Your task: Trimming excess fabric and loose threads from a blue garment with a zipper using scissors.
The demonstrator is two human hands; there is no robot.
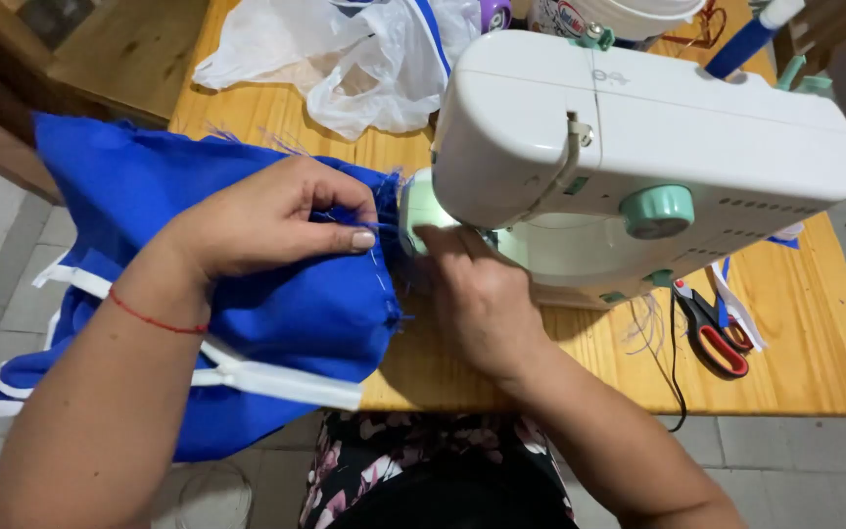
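Note:
A blue fabric piece (149, 196) with white trim hangs off the left edge of the wooden table (815, 362). My left hand (266, 217) pinches the fabric's frayed edge, thumb and fingers closed on it, just left of the sewing machine's needle end. My right hand (477, 299) reaches under the arm of the white and mint sewing machine (638, 127), fingers pressed against the fabric near the presser foot, which is hidden. A line of white stitches runs down the fabric between both hands.
Red-handled scissors (715, 331) lie on the table right of the machine, beside a black cord (676, 377) and loose threads. A crumpled white plastic bag (345, 59) sits at the back. A white bucket (629, 15) and a blue spool pin stand behind the machine.

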